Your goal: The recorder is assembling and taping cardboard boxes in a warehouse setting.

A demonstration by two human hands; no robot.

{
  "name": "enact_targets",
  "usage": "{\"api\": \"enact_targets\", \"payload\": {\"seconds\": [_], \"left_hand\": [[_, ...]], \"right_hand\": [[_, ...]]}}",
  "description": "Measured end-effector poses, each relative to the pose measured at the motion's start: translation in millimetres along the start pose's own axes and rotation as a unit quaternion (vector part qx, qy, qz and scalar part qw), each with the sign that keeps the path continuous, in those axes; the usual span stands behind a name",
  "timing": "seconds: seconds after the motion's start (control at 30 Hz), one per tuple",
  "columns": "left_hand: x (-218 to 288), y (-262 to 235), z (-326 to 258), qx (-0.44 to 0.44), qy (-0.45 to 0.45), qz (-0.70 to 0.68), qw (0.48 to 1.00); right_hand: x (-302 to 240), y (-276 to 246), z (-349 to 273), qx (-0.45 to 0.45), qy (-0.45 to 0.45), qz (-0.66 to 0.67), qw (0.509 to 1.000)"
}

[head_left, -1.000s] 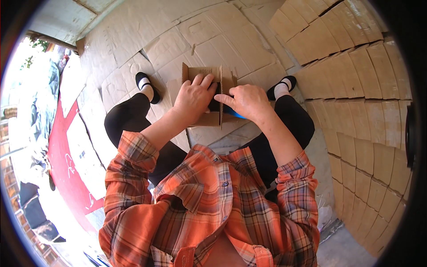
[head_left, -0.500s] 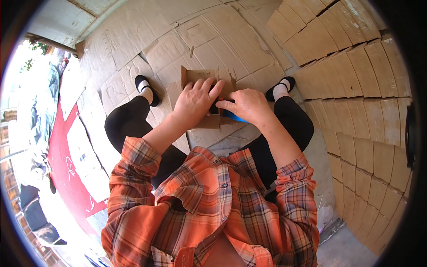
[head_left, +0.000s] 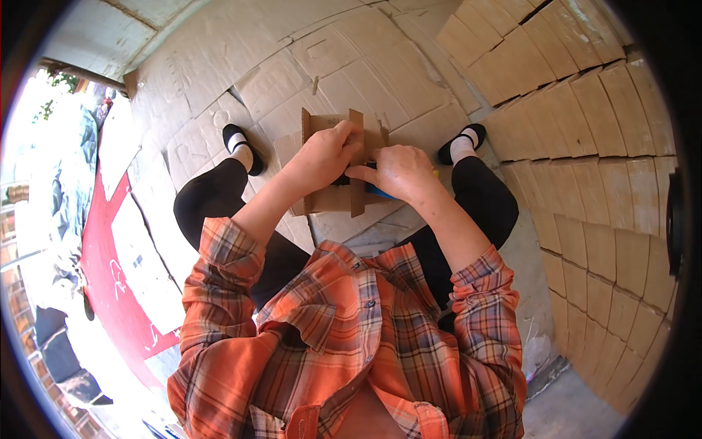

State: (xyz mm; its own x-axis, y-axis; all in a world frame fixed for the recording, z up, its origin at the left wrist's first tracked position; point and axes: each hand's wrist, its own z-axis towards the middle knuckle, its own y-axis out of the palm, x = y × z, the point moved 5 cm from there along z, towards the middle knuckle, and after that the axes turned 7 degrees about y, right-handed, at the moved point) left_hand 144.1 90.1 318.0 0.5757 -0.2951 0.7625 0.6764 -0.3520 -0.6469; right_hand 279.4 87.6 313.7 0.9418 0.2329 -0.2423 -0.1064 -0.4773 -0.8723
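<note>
A small brown cardboard box (head_left: 327,200) stands between my feet, its flaps raised. My left hand (head_left: 325,155) is closed at the box's upright inner flap (head_left: 357,162), its fingers curled against the cardboard. My right hand (head_left: 404,173) is bent over the box's right side, thumb pointing left and the other fingers curled down, their tips hidden. Under its palm shows part of a blue item (head_left: 377,192), whose kind I cannot make out. Something dark lies inside the box between my two hands, mostly covered by them.
Flattened cardboard sheets (head_left: 285,80) cover the floor. Tall stacks of brown cartons (head_left: 585,117) rise along the right. A red panel (head_left: 110,256) lies to the left, beside bright clutter. My black-clad legs (head_left: 212,194) flank the box.
My left hand has gone from spread fingers over the box to a closed grip at its flap. That flap stands more upright across the box. The right hand has shifted slightly left.
</note>
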Motion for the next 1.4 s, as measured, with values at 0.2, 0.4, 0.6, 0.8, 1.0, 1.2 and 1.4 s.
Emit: {"api": "enact_targets", "payload": {"seconds": [0.2, 0.4, 0.6, 0.8, 1.0, 1.2, 1.4], "left_hand": [[-1.2, 5.6, 4.9, -0.016, -0.059, 0.054, 0.997], [10.4, 4.8, 5.3, -0.077, -0.075, 0.251, 0.962], [23.1, -5.9, -8.1, 0.04, 0.026, 0.339, 0.94], [-9.8, -11.4, -62.0, 0.291, 0.01, 0.047, 0.955], [-9.8, 18.8, -56.2, 0.214, 0.011, -0.198, 0.957], [-1.4, 45.1, -51.0, 0.151, -0.002, 0.175, 0.973], [3.2, 47.6, -52.0, 0.088, 0.008, 0.233, 0.968]], "right_hand": [[1.2, 9.1, 8.7, -0.021, 0.009, -0.003, 1.0], [12.0, 14.0, 18.0, -0.009, 0.014, 0.008, 1.0], [9.2, 16.8, 19.1, -0.035, 0.01, 0.027, 0.999], [11.4, 21.1, 17.7, -0.004, 0.001, 0.026, 1.0], [8.4, 24.2, 16.0, 0.005, -0.013, 0.013, 1.0], [4.9, 27.2, 12.6, 0.024, -0.007, 0.01, 1.0], [4.8, 24.8, 12.4, 0.0, 0.0, 0.003, 1.0]]}}
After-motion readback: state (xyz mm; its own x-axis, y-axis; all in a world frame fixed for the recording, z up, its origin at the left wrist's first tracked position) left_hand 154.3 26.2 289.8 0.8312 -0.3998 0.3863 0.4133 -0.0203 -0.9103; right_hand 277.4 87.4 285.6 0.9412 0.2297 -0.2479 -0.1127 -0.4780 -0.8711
